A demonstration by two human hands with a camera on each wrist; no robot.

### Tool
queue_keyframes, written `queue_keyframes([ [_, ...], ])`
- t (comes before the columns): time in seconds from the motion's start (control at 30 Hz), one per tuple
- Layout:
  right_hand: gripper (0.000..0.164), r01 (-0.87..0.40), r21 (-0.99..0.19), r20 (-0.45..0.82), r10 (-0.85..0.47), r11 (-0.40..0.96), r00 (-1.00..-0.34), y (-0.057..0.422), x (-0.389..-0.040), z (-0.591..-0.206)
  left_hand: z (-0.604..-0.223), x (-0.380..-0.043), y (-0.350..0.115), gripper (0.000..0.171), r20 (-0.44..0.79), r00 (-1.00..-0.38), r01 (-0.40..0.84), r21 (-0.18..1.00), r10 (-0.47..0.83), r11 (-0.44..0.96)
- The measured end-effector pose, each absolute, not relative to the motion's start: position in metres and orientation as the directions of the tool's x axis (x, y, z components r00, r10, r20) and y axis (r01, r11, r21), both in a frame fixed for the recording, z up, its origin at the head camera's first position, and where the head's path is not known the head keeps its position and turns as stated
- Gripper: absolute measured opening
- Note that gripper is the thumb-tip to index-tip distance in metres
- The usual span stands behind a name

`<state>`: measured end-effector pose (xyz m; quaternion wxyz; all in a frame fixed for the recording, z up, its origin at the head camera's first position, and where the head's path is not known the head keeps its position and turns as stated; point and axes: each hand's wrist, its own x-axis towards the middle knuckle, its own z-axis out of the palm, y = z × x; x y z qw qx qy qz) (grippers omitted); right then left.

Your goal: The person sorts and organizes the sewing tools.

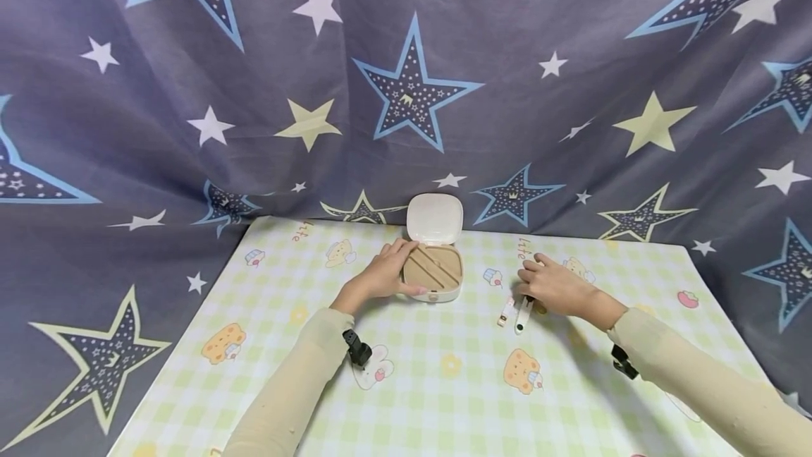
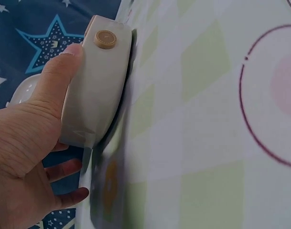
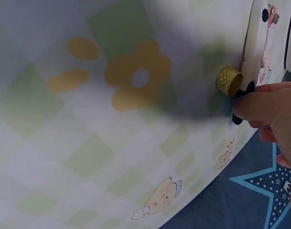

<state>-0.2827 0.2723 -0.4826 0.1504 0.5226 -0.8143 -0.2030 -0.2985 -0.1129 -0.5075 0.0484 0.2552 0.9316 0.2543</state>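
Observation:
My left hand (image 1: 383,272) grips the left side of a small white sewing-style box (image 1: 433,272); its thumb lies along the front by a round tan button (image 2: 105,39). The hinged lid (image 1: 435,218) stands up, showing a tan interior with slanted dividers. To the right, my right hand (image 1: 550,286) pinches the black end of a slim white tool (image 3: 255,38) with a black dot; its exact kind is unclear. A gold thimble (image 3: 228,80) sits beside the fingertips. Left of the tool lies a narrow pink-and-white strip (image 1: 505,311).
A green-checked cloth with cartoon prints covers the table (image 1: 412,400). Behind its far edge hangs a dark star-patterned curtain (image 1: 507,90), close to the box's raised lid. Each wrist carries a black strap device (image 1: 357,348).

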Motion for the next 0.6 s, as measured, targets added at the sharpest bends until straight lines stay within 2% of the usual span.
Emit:
queue_keyframes([
  [0.23, 0.028, -0.788, 0.501, 0.037, -0.918, 0.358, -0.394, 0.271, -0.282, -0.476, -0.511, -0.300, -0.112, 0.106, 0.041, -0.869, 0.451, 0.478, 0.494, 0.754],
  [0.4, 0.035, -0.794, 0.486, 0.026, -0.915, 0.364, -0.403, 0.268, -0.275, -0.468, -0.511, -0.302, -0.111, 0.108, 0.054, -0.865, 0.478, 0.386, 0.499, 0.789],
  [0.6, 0.021, -0.793, 0.438, -0.009, -0.880, 0.423, -0.475, 0.264, -0.267, -0.454, -0.511, -0.302, -0.112, 0.108, 0.065, -0.862, 0.498, 0.294, 0.502, 0.816],
])
